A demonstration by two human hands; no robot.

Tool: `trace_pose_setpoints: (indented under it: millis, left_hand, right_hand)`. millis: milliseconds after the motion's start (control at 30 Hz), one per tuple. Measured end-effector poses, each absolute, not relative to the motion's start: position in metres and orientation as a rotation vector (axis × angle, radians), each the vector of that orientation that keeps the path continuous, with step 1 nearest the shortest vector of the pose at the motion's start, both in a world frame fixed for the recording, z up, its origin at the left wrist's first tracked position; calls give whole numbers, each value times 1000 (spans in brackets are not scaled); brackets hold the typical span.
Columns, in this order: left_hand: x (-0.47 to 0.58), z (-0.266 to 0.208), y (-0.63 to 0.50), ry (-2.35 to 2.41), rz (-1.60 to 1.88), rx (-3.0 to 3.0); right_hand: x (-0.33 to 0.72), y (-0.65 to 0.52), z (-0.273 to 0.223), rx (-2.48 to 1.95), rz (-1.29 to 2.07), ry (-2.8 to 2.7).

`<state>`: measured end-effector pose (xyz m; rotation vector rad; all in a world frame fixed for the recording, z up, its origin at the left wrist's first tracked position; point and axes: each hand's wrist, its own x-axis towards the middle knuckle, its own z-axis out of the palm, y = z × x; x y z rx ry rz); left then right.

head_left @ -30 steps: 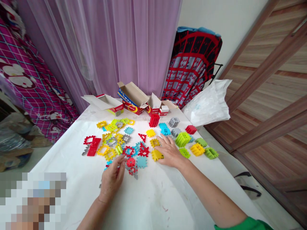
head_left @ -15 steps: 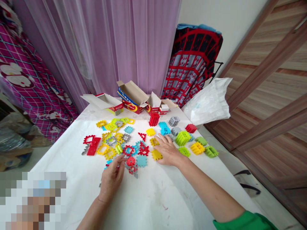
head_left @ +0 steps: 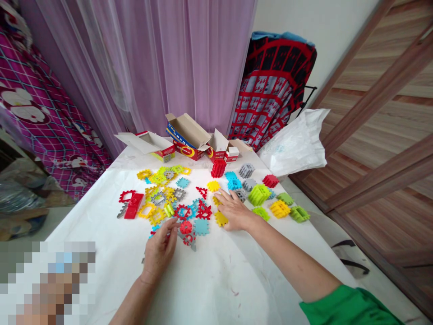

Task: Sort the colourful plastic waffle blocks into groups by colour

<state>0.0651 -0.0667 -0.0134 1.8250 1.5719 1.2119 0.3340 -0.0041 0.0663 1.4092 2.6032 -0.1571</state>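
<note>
My right hand [head_left: 233, 211] lies palm down with its fingers spread, over or against some yellow toothed plastic building pieces [head_left: 221, 219]; what lies under the palm is hidden. My left hand [head_left: 160, 243] rests on its side on the table, fingers loosely bent and thumb apart, with nothing visible in it. Beside its fingertips is a red round piece [head_left: 186, 227], and a light blue square piece [head_left: 201, 227] lies just to the right. Red toothed pieces [head_left: 204, 210] sit between the hands. A yellow block [head_left: 213, 186] is beyond my right fingertips.
Loose yellow pieces [head_left: 156, 216] and a red flat piece [head_left: 133, 206] lie at left. Stacked green pieces [head_left: 259, 194], red ones [head_left: 218, 168] and yellow ones [head_left: 279, 209] stand at right. Opened boxes [head_left: 188, 151] line the back; a white plastic bag [head_left: 296, 144] hangs at the right edge.
My right hand has shifted very slightly over the yellow pieces. My left hand stays nearly in place. The whole view has moved a little.
</note>
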Motion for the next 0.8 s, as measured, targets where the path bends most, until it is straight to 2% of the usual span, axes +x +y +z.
trace_pose_setpoints:
  millis: [567,800]
  left_hand:
    - [63,-15,-64,1599,1258,1820]
    - [56,-9,-61,1668,1323,1820]
  right_hand:
    - [326,-6,78,1474,-236,2600]
    - [306,-5,68,1294,-142,2779]
